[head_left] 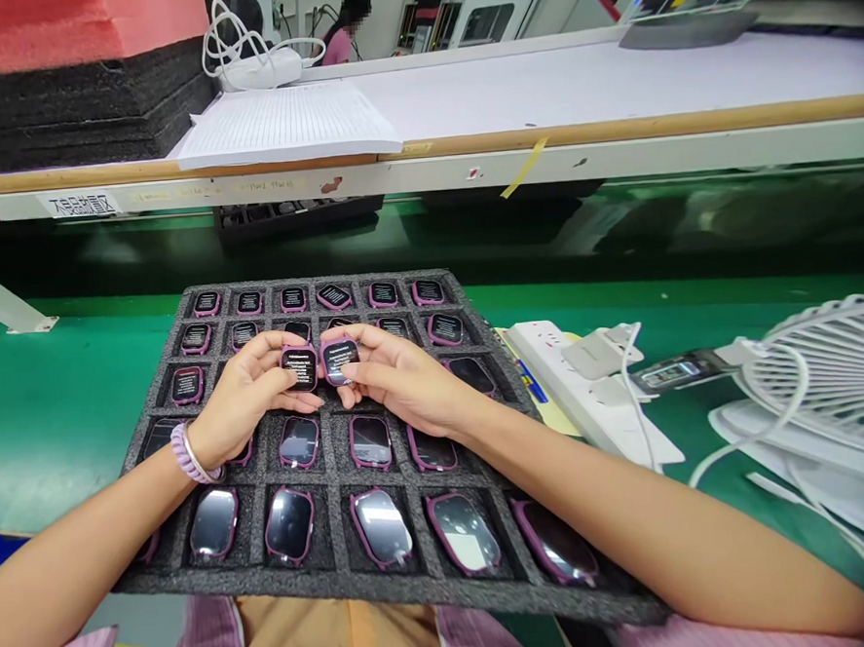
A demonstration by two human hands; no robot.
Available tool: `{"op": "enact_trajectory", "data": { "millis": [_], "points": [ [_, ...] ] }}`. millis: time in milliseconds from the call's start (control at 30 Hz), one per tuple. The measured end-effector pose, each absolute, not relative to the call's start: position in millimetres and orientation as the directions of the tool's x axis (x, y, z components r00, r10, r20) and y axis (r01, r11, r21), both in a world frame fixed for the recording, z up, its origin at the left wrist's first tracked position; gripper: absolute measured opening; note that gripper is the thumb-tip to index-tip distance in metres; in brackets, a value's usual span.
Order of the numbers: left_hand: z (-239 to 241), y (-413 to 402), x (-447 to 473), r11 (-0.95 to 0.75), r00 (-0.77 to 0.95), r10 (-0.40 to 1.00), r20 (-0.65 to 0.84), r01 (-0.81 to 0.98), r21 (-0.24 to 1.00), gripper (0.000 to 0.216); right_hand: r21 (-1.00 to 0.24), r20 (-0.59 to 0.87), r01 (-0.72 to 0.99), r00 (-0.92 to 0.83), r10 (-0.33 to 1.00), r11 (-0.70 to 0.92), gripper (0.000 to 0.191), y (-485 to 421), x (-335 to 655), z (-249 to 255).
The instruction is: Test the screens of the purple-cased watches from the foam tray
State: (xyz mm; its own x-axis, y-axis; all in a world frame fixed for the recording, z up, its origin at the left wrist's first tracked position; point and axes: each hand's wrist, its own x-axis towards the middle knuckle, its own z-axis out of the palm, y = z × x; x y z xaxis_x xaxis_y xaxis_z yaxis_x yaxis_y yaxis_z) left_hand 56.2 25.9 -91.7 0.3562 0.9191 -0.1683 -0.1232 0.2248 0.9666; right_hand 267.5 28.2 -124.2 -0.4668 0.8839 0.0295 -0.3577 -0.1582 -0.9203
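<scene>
Two purple-framed smartwatch bodies are held up side by side over the tray. My left hand [259, 373] is closed on one smartwatch [301, 367], its thumb at the screen's edge. My right hand [383, 370] grips the other smartwatch [339, 358], thumb resting on the glass. White lines of text are lit on both screens. Beneath them lies a dark grey foam tray [346, 587] divided into square compartments, most with a purple watch body in it. Screens in the back rows show text, while those in the front rows, such as this watch [289, 525], are dark.
A white power strip [582, 383] with plugs and cables stands right of the tray, by a white fan [837, 377]. Above the green bench runs a shelf [571, 90] with papers [288, 122] and stacked foam [82, 101]. A person [341, 36] is in the background.
</scene>
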Motion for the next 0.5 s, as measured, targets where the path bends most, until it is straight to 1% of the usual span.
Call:
{"op": "enact_trajectory", "data": {
  "millis": [500],
  "points": [
    [-93.4, 25.6, 55.2, 0.207, 0.365, 0.92, -0.146, -0.134, 0.969, 0.039, -0.932, 0.052, -0.342, -0.458, 0.888, -0.122, 0.042, 26.9, 266.6, -122.1]
  ]
}}
